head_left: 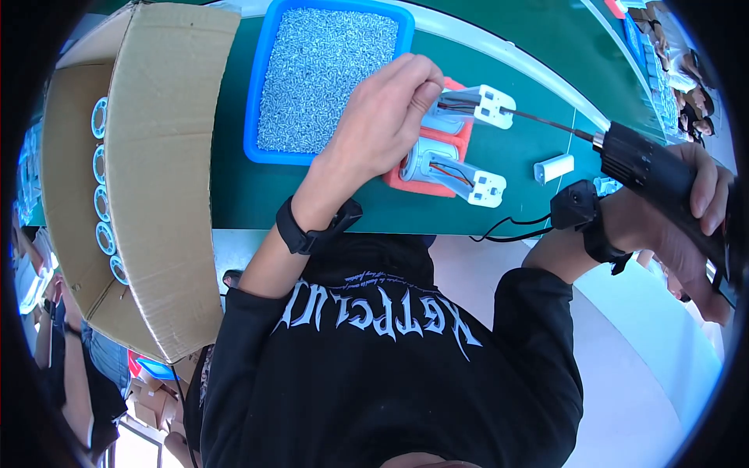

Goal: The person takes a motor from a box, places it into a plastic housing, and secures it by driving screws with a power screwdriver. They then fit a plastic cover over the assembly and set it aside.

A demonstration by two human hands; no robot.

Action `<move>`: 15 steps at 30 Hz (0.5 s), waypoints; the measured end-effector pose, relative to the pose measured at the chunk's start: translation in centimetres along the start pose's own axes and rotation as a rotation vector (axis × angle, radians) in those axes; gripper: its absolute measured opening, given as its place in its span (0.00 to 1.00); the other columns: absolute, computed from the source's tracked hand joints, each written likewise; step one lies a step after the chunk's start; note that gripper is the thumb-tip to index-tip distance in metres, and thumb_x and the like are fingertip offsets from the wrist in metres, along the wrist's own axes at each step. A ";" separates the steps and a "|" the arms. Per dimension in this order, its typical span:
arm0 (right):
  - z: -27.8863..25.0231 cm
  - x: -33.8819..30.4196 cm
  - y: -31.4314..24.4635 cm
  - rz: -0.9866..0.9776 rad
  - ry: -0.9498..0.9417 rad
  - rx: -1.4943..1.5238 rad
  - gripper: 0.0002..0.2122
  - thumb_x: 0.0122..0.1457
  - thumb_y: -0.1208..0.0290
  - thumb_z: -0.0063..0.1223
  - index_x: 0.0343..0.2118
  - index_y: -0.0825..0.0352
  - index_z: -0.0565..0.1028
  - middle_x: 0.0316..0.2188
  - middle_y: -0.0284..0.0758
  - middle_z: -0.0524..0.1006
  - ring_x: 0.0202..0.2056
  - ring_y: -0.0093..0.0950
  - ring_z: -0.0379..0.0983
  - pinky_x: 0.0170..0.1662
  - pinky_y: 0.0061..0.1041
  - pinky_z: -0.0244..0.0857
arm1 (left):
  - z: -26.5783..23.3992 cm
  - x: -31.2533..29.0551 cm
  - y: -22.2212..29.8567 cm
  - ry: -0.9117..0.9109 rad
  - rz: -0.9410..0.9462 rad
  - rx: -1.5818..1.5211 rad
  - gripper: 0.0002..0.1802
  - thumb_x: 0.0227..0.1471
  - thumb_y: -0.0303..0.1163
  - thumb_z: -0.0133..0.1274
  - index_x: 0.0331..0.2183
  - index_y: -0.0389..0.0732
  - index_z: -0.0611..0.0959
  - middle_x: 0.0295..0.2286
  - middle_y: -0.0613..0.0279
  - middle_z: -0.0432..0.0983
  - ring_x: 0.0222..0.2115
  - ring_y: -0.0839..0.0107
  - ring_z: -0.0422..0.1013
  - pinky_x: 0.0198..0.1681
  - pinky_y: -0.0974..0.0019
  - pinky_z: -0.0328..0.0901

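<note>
My right hand [710,195] grips a black electric screwdriver [644,162]. Its long thin bit slants left, and the tip is at the white perforated end of the farther grey housing [493,106]. At that housing's other side my left hand [394,109] is closed, fingertips pinched together; whatever lies between them is hidden. A second grey housing [488,189], with red and dark wires in its open channel, lies nearer me. Both sit in an orange-red holder [425,186], partly covered by my left hand.
A blue tray [251,125] full of small silver screws stands left of the holder. Farther left is a tall cardboard box [168,179] containing several white rings [100,164]. A small white part [554,168] lies on the green table [343,207]. Other people are at both sides.
</note>
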State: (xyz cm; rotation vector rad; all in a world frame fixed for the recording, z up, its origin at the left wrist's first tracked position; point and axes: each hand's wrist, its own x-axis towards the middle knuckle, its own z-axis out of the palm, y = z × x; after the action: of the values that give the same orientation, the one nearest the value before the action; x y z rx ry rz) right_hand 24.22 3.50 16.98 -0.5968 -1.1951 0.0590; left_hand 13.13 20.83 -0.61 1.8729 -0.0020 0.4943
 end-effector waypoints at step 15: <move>-1.1 0.0 -0.7 -0.012 0.072 -0.044 0.29 0.60 0.46 0.42 0.56 0.64 0.61 0.30 0.41 0.68 0.23 0.31 0.66 0.17 0.30 0.64 | -0.6 -0.5 0.3 -0.021 0.030 -0.089 0.03 0.54 0.25 0.51 0.31 0.36 0.77 0.29 0.59 0.75 0.30 0.68 0.72 0.34 0.68 0.66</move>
State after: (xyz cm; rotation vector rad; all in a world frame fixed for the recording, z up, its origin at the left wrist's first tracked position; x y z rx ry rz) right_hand 25.00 2.49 17.04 -0.6249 -1.1325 0.0009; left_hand 12.37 21.16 -0.38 1.7934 -0.0652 0.4874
